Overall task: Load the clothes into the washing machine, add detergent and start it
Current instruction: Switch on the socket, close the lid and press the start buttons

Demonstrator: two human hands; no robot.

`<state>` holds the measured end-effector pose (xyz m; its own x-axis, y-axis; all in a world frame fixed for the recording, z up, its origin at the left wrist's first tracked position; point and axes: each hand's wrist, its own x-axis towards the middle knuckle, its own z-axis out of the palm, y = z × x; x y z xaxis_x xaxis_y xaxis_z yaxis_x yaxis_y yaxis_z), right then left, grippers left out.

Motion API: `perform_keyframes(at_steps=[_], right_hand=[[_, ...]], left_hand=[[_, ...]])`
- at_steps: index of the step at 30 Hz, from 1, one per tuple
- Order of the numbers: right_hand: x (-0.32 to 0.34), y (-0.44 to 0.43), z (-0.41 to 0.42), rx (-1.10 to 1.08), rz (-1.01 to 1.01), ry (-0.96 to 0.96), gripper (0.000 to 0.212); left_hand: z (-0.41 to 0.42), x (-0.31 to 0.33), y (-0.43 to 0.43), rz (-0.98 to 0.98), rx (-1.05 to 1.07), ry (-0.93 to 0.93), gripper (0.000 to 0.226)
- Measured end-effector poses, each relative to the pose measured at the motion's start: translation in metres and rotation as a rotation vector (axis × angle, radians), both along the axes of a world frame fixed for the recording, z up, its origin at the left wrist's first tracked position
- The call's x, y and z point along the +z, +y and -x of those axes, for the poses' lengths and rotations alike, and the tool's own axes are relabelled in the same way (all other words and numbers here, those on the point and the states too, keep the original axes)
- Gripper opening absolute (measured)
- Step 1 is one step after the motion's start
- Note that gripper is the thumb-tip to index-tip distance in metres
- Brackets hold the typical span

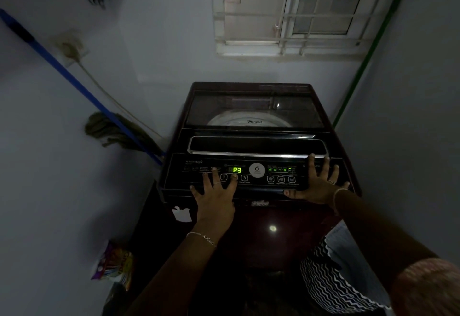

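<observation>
Dim walls (49, 178) hem the washing machine (251, 116), a blue mop (74, 84) leaning at left. Left hand (214, 197) and right hand (317, 187) lie flat on its control panel (258, 183), fingers spread, empty.

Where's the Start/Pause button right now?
In the head view, the Start/Pause button, marked 3, sits on the control panel, just below-right of the green P3 display and just right of the left hand.

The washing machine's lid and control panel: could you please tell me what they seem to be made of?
The lid looks like dark tinted glass or clear plastic, glossy: the drum and its pale rim show through and a glint sits on it. The control panel seems glossy black plastic, with printed labels and a lit display.
</observation>
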<state>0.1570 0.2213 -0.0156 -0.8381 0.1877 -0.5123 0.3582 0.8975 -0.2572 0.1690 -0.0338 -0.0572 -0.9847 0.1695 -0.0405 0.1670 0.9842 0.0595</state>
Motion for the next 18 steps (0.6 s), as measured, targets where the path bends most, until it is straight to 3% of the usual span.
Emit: perform_keyframes(at_steps=[18], right_hand=[[0.0, -0.0005, -0.0002, -0.005, 0.004, 0.004, 0.139]], left_hand=[[-0.0014, -0.0008, -0.0017, 0.001, -0.019, -0.004, 0.079]])
